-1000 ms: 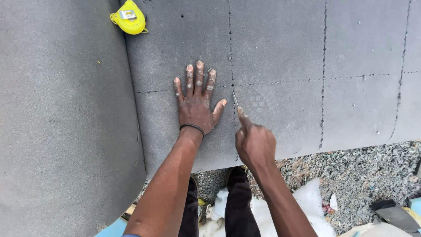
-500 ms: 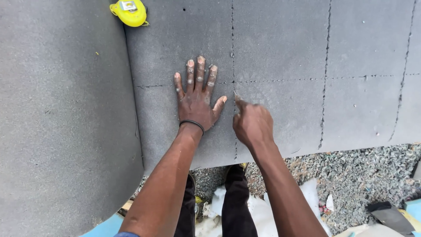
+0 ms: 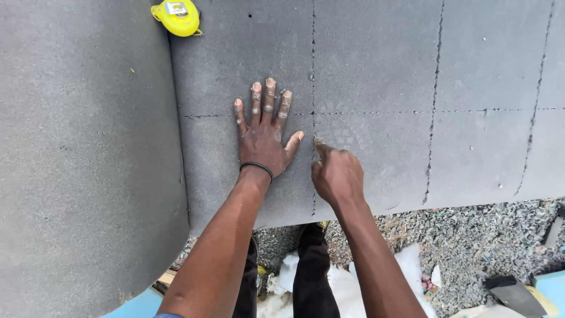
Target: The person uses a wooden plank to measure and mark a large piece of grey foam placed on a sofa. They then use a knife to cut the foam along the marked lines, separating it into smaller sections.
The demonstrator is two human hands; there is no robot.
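A large grey foam sheet [image 3: 376, 65] lies in front of me, marked with dotted scored lines. My left hand [image 3: 265, 138] presses flat on it with the fingers spread, just left of a vertical scored line [image 3: 312, 70]; a black band circles its wrist. My right hand [image 3: 337, 176] is closed in a fist with its tip on that line, about a small thin tool that is almost wholly hidden. A second grey foam sheet [image 3: 82, 165] overlaps on the left.
A yellow tape measure [image 3: 176, 16] rests on the foam at the top left. Below the sheet's near edge are gravel [image 3: 482, 235], white scraps [image 3: 406, 265], my dark trouser legs [image 3: 312, 277] and a dark tool [image 3: 509, 288] at the bottom right.
My right hand has shifted slightly along the vertical scored line. My left hand stays flat in the same spot.
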